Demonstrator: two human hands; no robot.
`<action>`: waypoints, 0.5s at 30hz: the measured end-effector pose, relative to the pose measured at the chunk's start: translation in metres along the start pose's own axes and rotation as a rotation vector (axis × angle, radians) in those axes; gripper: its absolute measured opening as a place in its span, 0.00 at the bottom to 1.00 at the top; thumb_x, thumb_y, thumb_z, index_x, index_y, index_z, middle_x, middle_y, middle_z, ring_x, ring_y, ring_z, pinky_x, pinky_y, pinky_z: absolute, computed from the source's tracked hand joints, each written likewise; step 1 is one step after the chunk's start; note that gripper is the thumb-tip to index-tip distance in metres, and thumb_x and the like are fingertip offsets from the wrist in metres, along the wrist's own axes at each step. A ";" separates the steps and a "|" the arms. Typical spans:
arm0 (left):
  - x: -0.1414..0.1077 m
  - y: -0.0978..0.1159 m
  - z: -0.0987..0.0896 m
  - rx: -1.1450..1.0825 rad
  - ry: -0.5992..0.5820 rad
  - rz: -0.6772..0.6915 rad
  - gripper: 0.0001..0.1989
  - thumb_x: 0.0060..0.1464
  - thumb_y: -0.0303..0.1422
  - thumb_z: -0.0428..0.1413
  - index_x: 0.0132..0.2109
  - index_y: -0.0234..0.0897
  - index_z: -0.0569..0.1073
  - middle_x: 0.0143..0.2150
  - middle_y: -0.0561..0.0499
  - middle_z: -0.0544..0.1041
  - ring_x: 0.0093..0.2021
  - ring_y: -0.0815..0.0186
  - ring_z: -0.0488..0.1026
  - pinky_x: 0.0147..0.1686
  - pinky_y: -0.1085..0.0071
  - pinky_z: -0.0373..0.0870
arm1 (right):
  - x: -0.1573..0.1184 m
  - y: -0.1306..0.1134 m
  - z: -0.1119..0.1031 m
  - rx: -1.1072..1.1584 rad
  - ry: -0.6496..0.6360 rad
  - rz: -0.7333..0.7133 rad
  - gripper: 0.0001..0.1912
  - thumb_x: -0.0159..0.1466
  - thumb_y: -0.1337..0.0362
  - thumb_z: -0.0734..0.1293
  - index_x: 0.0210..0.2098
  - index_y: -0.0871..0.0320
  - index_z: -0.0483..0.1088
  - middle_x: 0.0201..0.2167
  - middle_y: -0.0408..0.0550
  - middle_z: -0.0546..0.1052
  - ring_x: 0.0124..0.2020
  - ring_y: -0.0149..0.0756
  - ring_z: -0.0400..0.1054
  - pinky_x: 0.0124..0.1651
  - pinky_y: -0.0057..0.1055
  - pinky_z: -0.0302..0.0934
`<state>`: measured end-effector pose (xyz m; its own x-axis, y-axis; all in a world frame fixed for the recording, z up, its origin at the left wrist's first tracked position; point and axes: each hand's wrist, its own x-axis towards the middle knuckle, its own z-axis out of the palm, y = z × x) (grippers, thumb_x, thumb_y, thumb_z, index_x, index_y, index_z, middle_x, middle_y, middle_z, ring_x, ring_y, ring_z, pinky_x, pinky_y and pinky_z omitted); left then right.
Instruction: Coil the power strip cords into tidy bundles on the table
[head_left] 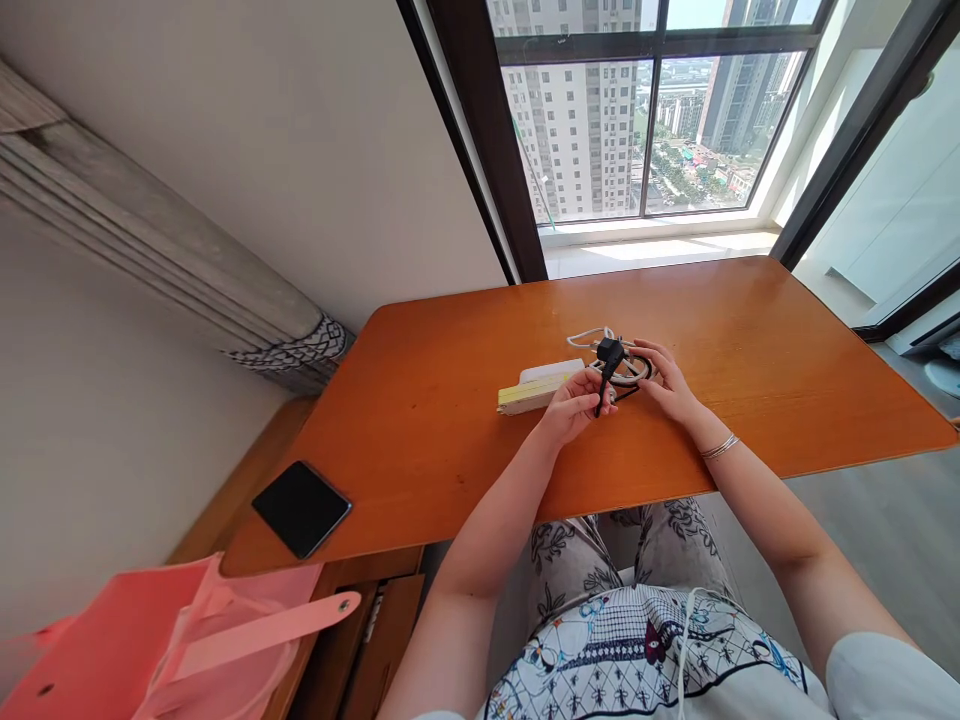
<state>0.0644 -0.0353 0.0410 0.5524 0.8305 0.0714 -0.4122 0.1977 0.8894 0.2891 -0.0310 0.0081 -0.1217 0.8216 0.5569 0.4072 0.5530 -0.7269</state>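
Observation:
My left hand (576, 408) is closed with fingertips pinching a black power cord just below its black plug (610, 351), which points upward. Beside it, my right hand (669, 388) has its fingers curled at the right side of a coil of white and black cable (628, 374). A looser loop of white cable (583, 338) lies on the table behind the plug. Left of my left hand sit a long pale box-like block with a yellowish top (525, 396) and a white piece (551, 370) right behind it; my hand partly covers the block.
The orange-brown wooden table (435, 430) has rounded corners. A black-screened tablet or phone (301, 508) lies near its left front edge. Below that corner is a pink bag or container with a strap (255, 635). A window (652, 130) stands beyond the table, a gathered curtain (247, 290) to the left.

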 end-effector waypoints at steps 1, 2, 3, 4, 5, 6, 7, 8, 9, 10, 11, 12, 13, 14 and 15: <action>0.000 -0.001 0.000 0.010 0.003 0.001 0.28 0.32 0.49 0.74 0.35 0.39 0.73 0.29 0.52 0.77 0.25 0.68 0.72 0.39 0.59 0.78 | 0.000 -0.003 -0.001 -0.036 -0.044 -0.059 0.28 0.60 0.56 0.71 0.60 0.49 0.71 0.65 0.54 0.71 0.70 0.54 0.59 0.72 0.57 0.52; 0.000 -0.002 0.000 0.021 0.010 0.010 0.28 0.32 0.50 0.74 0.36 0.39 0.75 0.31 0.50 0.79 0.28 0.66 0.75 0.42 0.57 0.79 | 0.000 -0.006 -0.001 -0.070 -0.069 -0.095 0.31 0.59 0.57 0.72 0.62 0.49 0.70 0.65 0.54 0.70 0.70 0.54 0.59 0.73 0.58 0.51; 0.000 -0.002 -0.001 0.036 0.012 0.023 0.29 0.32 0.51 0.74 0.38 0.39 0.77 0.34 0.48 0.80 0.31 0.63 0.77 0.45 0.55 0.79 | 0.000 -0.008 -0.001 -0.099 -0.076 -0.109 0.33 0.58 0.58 0.73 0.62 0.49 0.69 0.65 0.55 0.71 0.70 0.55 0.60 0.72 0.58 0.52; 0.001 -0.003 -0.001 0.055 0.003 0.037 0.29 0.33 0.51 0.74 0.39 0.39 0.80 0.36 0.46 0.82 0.35 0.60 0.79 0.48 0.53 0.78 | 0.000 -0.009 0.000 -0.116 -0.069 -0.105 0.32 0.58 0.58 0.73 0.62 0.50 0.69 0.64 0.55 0.72 0.68 0.54 0.63 0.71 0.57 0.54; 0.001 -0.005 -0.001 0.081 -0.019 0.055 0.29 0.34 0.52 0.74 0.41 0.39 0.81 0.39 0.44 0.83 0.39 0.57 0.80 0.50 0.52 0.77 | 0.000 -0.010 0.001 -0.121 -0.050 -0.088 0.30 0.59 0.58 0.73 0.60 0.50 0.70 0.62 0.55 0.74 0.65 0.53 0.66 0.68 0.56 0.58; 0.002 -0.006 -0.001 0.122 -0.058 0.073 0.28 0.37 0.52 0.73 0.43 0.39 0.83 0.43 0.42 0.83 0.42 0.55 0.81 0.52 0.51 0.76 | 0.001 -0.010 0.002 -0.115 -0.022 -0.061 0.26 0.60 0.58 0.72 0.58 0.50 0.72 0.59 0.55 0.76 0.61 0.52 0.70 0.65 0.54 0.62; 0.002 -0.007 0.000 0.183 -0.109 0.093 0.27 0.40 0.51 0.72 0.44 0.40 0.84 0.46 0.41 0.83 0.46 0.53 0.81 0.53 0.52 0.76 | 0.001 -0.010 0.004 -0.101 0.008 -0.024 0.23 0.61 0.57 0.72 0.55 0.51 0.73 0.55 0.54 0.79 0.57 0.50 0.73 0.62 0.52 0.65; 0.002 -0.008 0.001 0.263 -0.166 0.115 0.25 0.43 0.50 0.71 0.45 0.41 0.85 0.48 0.40 0.83 0.49 0.51 0.81 0.54 0.52 0.75 | 0.002 -0.009 0.005 -0.080 0.036 0.022 0.21 0.61 0.56 0.72 0.52 0.51 0.74 0.52 0.52 0.81 0.53 0.49 0.75 0.59 0.50 0.67; 0.002 -0.009 0.003 0.355 -0.221 0.139 0.22 0.46 0.49 0.70 0.44 0.41 0.85 0.50 0.40 0.83 0.51 0.51 0.80 0.55 0.53 0.75 | 0.002 -0.008 0.005 -0.054 0.064 0.074 0.19 0.60 0.54 0.73 0.50 0.51 0.74 0.48 0.51 0.82 0.49 0.47 0.76 0.56 0.48 0.68; 0.002 -0.010 0.005 0.449 -0.266 0.163 0.19 0.49 0.48 0.69 0.44 0.42 0.86 0.51 0.39 0.83 0.52 0.51 0.80 0.55 0.53 0.75 | 0.002 -0.006 0.006 -0.027 0.096 0.130 0.19 0.60 0.52 0.73 0.48 0.52 0.75 0.45 0.49 0.82 0.45 0.46 0.76 0.53 0.46 0.69; 0.002 -0.011 0.007 0.530 -0.299 0.185 0.17 0.52 0.47 0.67 0.43 0.42 0.86 0.50 0.39 0.83 0.52 0.51 0.80 0.55 0.54 0.75 | 0.002 -0.004 0.007 -0.004 0.130 0.184 0.18 0.59 0.50 0.73 0.45 0.52 0.75 0.42 0.48 0.82 0.42 0.44 0.76 0.50 0.44 0.70; 0.001 -0.012 0.008 0.588 -0.317 0.204 0.16 0.54 0.47 0.66 0.43 0.42 0.86 0.49 0.39 0.83 0.51 0.52 0.80 0.54 0.55 0.76 | 0.002 -0.002 0.007 0.013 0.166 0.233 0.18 0.58 0.48 0.74 0.42 0.52 0.74 0.39 0.47 0.82 0.40 0.43 0.75 0.47 0.42 0.70; 0.001 -0.013 0.009 0.625 -0.317 0.220 0.16 0.55 0.46 0.65 0.44 0.41 0.86 0.47 0.39 0.84 0.49 0.54 0.81 0.52 0.56 0.77 | 0.002 0.000 0.007 0.023 0.201 0.273 0.18 0.57 0.47 0.74 0.39 0.52 0.74 0.36 0.45 0.81 0.38 0.42 0.74 0.44 0.40 0.69; 0.001 -0.014 0.009 0.648 -0.301 0.236 0.15 0.57 0.45 0.64 0.44 0.40 0.85 0.46 0.40 0.84 0.47 0.55 0.81 0.50 0.58 0.77 | 0.002 0.002 0.007 0.030 0.233 0.306 0.19 0.57 0.46 0.73 0.36 0.53 0.73 0.33 0.44 0.80 0.35 0.40 0.73 0.42 0.38 0.68; 0.001 -0.015 0.008 0.667 -0.270 0.255 0.15 0.57 0.44 0.63 0.44 0.39 0.85 0.44 0.40 0.84 0.45 0.57 0.81 0.47 0.60 0.78 | 0.003 0.003 0.007 0.037 0.258 0.333 0.19 0.56 0.44 0.73 0.34 0.53 0.72 0.31 0.43 0.78 0.33 0.38 0.72 0.40 0.36 0.66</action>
<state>0.0773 -0.0416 0.0316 0.6920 0.6355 0.3425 -0.0729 -0.4105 0.9090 0.2838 -0.0259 0.0044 0.2438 0.8974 0.3676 0.3522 0.2712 -0.8957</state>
